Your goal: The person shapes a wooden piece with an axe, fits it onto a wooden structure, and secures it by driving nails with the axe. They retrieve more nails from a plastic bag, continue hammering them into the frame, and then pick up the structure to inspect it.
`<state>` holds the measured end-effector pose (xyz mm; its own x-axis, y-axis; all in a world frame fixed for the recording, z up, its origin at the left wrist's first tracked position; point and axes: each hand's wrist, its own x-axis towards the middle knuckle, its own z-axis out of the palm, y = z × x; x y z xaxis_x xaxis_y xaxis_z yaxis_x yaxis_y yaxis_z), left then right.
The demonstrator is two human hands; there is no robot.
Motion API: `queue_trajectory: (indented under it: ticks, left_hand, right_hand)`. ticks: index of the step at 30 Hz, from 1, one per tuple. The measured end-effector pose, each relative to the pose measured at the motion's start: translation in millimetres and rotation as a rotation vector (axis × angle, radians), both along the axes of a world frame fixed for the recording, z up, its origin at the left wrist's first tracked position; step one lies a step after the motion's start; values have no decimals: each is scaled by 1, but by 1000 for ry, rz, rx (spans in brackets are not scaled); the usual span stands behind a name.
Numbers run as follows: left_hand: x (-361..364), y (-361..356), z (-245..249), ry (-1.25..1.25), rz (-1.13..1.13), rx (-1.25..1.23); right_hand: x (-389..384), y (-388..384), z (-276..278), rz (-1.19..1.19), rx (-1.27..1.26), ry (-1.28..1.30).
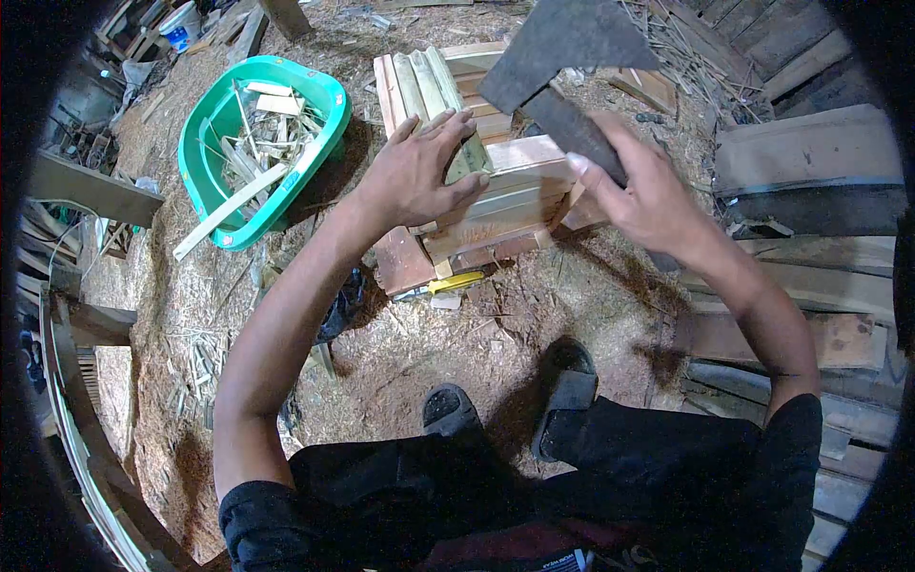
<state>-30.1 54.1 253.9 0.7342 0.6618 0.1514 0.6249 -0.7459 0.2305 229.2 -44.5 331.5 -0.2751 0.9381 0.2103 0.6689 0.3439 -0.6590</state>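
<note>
My right hand [653, 191] is closed around the handle of a hatchet [577, 48], whose broad dark blade is raised over the far right of a wood stack. Several pale wooden strips [419, 81] lie side by side on the stack, pointing away from me. My left hand [415, 176] is over their near end, fingers bent across the top and thumb at the front, gripping them. Below the strips, the stack of wooden pieces [505, 214] rises from the ground. A yellow-handled tool [456, 282] lies at its foot.
To the left stands a green tub [195, 143] with wood offcuts in it and a long slat across its rim. Boards [810, 153] are piled along the right. Sawdust and chips cover the ground around my sandalled feet [567, 391]. A white bucket [179, 29] stands far left.
</note>
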Motion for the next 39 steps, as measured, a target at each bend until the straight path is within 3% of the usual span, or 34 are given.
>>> queue_trajectory:
  ticks: [4,9,12,16,17,20,21,24,29,30,32,35,37,38,39]
  left_hand:
    - [2,-7,8,-8,24,-6]
    - [0,-3,2,-1,19,-15]
    - [-1,-1,-1,5,2,13]
    - [3,-6,12,-2,-1,-48]
    - [2,-6,10,5,-2,-28]
    - [0,-3,4,33,1,10]
    - [1,-2,4,42,6,8]
    - [1,-1,0,29,5,6]
    - [0,2,-2,-6,-19,2]
    - [0,0,0,-9,-15,-13]
    - [1,-2,5,-11,4,-27]
    - [1,-4,6,-13,19,-22]
    - [-1,-1,0,-23,-4,-11]
    - [-1,0,-2,-26,-6,-3]
    - [-1,1,-4,-28,-8,6]
  right_hand:
    - [7,0,-33,114,-73,-155]
    - [7,0,-5,-1,-155,-102]
    - [5,3,-12,-38,76,9]
    - [4,0,-14,102,-56,-119]
    - [4,1,-12,140,-211,-201]
    - [10,6,-24,173,-6,-132]
    - [6,2,-7,78,-155,-167]
    - [5,2,0,-18,-88,-2]
    - [1,-1,-15,7,-61,23]
    - [-3,-4,-11,23,-203,-89]
    - [7,2,-33,158,-35,-147]
    - [5,1,-10,90,-150,-156]
    - [8,3,-6,48,-62,-90]
    - [10,5,-5,26,-17,-57]
    - [7,11,-13,24,197,-56]
